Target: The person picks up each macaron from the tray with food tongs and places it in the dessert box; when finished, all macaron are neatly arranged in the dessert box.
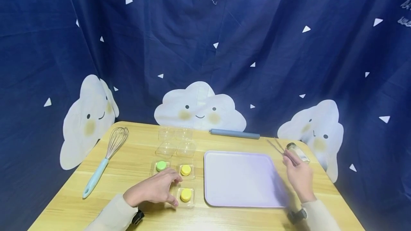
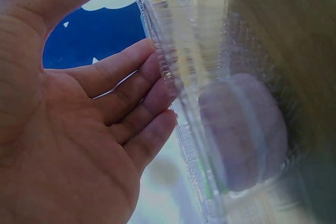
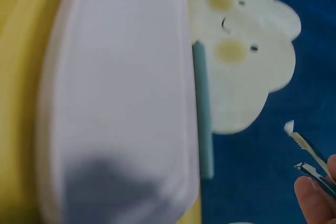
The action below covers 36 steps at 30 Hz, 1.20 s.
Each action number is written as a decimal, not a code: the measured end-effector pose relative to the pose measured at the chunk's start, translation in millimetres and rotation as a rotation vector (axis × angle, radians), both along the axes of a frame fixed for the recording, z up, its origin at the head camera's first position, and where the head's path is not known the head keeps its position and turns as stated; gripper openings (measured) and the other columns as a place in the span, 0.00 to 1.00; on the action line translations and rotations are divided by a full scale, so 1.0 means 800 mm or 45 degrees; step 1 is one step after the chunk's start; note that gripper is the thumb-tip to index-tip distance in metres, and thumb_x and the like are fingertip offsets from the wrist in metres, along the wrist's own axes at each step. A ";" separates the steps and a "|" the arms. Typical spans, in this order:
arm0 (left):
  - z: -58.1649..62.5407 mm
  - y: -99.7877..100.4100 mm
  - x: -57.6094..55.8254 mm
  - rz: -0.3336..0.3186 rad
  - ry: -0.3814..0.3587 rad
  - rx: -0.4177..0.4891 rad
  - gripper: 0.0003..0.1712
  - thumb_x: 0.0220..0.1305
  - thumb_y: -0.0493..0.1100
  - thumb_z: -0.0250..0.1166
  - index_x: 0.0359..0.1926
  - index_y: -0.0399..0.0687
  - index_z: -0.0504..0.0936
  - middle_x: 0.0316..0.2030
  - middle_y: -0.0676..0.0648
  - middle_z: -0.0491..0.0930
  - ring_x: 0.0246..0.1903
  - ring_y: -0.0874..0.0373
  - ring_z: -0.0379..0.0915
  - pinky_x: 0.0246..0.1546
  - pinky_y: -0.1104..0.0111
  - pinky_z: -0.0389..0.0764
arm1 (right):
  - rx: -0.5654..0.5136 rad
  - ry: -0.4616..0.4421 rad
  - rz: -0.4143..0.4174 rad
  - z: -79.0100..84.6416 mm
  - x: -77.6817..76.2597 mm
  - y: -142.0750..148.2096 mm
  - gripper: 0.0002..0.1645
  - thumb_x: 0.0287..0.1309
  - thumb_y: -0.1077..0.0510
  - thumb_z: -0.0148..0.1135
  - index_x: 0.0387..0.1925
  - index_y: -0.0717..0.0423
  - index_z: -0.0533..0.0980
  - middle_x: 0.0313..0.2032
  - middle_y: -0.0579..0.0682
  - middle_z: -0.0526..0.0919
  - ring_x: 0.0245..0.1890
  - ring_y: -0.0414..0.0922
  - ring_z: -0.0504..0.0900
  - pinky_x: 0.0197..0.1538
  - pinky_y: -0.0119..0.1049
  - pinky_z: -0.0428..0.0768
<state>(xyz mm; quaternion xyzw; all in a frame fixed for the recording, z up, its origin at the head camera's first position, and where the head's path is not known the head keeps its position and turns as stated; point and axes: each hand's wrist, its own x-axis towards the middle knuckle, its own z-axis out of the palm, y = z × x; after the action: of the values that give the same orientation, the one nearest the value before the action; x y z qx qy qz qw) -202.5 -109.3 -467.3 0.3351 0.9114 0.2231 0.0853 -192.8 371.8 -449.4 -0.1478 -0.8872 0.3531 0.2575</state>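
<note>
On the table's front half, my left hand [image 1: 158,187] spans a clear plastic macaron box [image 2: 184,85], fingertips touching its edge. The fingers are nearly straight. In the left wrist view a pale purple macaron [image 2: 244,132] shows through the plastic; the hand hides it in the head view. A green macaron [image 1: 161,166] and two yellow macarons, one at the back [image 1: 186,169] and one at the front [image 1: 186,194], sit in the other compartments. At the right, my right hand [image 1: 298,177] holds metal tongs [image 3: 310,156], their serrated tips apart and nothing between them.
A pale purple tray [image 1: 239,179] lies between the hands. The box's clear lid [image 1: 176,142] stands behind the macarons. A whisk [image 1: 106,161] lies at left, a blue-grey rolling pin [image 1: 234,133] at the back edge, and a dark-capped jar [image 1: 300,152] beside the right hand.
</note>
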 end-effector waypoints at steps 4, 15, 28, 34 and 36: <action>0.001 0.000 0.001 0.001 0.004 -0.009 0.42 0.40 0.60 0.81 0.56 0.45 0.81 0.51 0.51 0.81 0.57 0.51 0.75 0.64 0.48 0.78 | 0.013 -0.110 -0.081 -0.011 0.009 0.023 0.23 0.71 0.49 0.59 0.64 0.46 0.77 0.51 0.53 0.87 0.47 0.42 0.89 0.31 0.21 0.74; 0.001 -0.001 0.002 0.007 -0.011 -0.004 0.42 0.40 0.60 0.81 0.55 0.44 0.82 0.49 0.52 0.81 0.55 0.53 0.74 0.66 0.47 0.76 | -0.002 -0.377 -0.053 -0.040 0.024 0.055 0.26 0.74 0.54 0.50 0.68 0.59 0.71 0.66 0.62 0.74 0.71 0.69 0.64 0.72 0.65 0.61; -0.001 -0.002 0.005 0.012 0.000 -0.004 0.42 0.41 0.61 0.80 0.56 0.45 0.81 0.50 0.53 0.80 0.55 0.54 0.74 0.61 0.51 0.80 | -0.127 -0.505 -0.035 -0.061 0.022 0.061 0.31 0.76 0.54 0.47 0.75 0.60 0.60 0.73 0.64 0.63 0.75 0.70 0.56 0.75 0.67 0.55; 0.000 -0.002 0.004 0.012 0.004 -0.016 0.43 0.41 0.61 0.80 0.57 0.45 0.81 0.49 0.52 0.80 0.55 0.54 0.74 0.62 0.50 0.80 | -0.130 -0.487 -0.059 -0.065 0.019 0.059 0.32 0.75 0.54 0.49 0.75 0.60 0.60 0.71 0.62 0.66 0.74 0.70 0.56 0.76 0.66 0.54; 0.001 -0.002 0.004 0.014 0.004 -0.020 0.44 0.41 0.61 0.80 0.57 0.45 0.80 0.50 0.52 0.80 0.55 0.54 0.74 0.61 0.51 0.80 | -0.123 -0.483 -0.069 -0.066 0.019 0.058 0.32 0.75 0.54 0.49 0.75 0.59 0.60 0.71 0.62 0.67 0.74 0.70 0.56 0.76 0.66 0.54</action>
<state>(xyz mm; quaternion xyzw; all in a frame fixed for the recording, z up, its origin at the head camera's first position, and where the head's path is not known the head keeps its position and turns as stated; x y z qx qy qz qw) -199.0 -110.7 -466.7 0.3296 0.9151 0.2158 0.0854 -177.5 418.0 -502.0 -0.2475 -0.8976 0.3541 0.0879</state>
